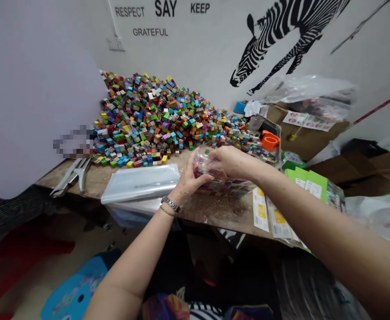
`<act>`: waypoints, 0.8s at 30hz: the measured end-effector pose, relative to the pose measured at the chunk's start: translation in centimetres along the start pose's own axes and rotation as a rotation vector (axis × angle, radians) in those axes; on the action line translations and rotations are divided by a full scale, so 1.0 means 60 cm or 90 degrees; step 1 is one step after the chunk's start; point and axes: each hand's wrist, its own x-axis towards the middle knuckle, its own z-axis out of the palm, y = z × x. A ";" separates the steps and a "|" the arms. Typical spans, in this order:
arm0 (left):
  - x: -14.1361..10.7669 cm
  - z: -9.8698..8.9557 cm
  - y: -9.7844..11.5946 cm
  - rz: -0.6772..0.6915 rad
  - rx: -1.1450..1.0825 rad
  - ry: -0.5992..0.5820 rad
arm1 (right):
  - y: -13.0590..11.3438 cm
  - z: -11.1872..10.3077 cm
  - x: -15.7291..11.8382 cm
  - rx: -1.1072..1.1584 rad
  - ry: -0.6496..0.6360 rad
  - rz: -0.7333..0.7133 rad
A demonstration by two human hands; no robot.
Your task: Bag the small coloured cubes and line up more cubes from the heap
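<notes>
My left hand (189, 183) grips the left side of a clear plastic bag (200, 161), thumb across its front. Small colourful cubes show through the film. My right hand (233, 161) is closed at the bag's right side. Its fingertips are partly hidden by the shiny film, so I cannot tell whether they are inside. Beneath and right of the hands, a block of neatly lined-up cubes (230, 189) rests at the table edge, partly covered by my right wrist. Left of my left hand lies a stack of clear flat bags (141, 180).
Behind the hands rises a large pile of loose cubes (158, 115) against the wall. A metal stapler-like tool (71, 175) lies at left. Right are an orange tape-ring-like piece (268, 141), green tape (292, 159), green cards (310, 180), printed strips (260, 211) and a cardboard box (315, 138).
</notes>
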 end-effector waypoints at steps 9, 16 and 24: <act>0.029 0.012 0.028 -0.030 -0.012 0.106 | 0.009 -0.003 -0.004 -0.008 0.035 -0.041; 0.040 0.024 0.040 -0.013 -0.007 0.171 | 0.016 -0.044 -0.167 0.007 0.390 0.000; 0.043 0.029 0.034 0.014 -0.068 0.181 | 0.232 0.022 -0.423 -0.016 0.359 0.541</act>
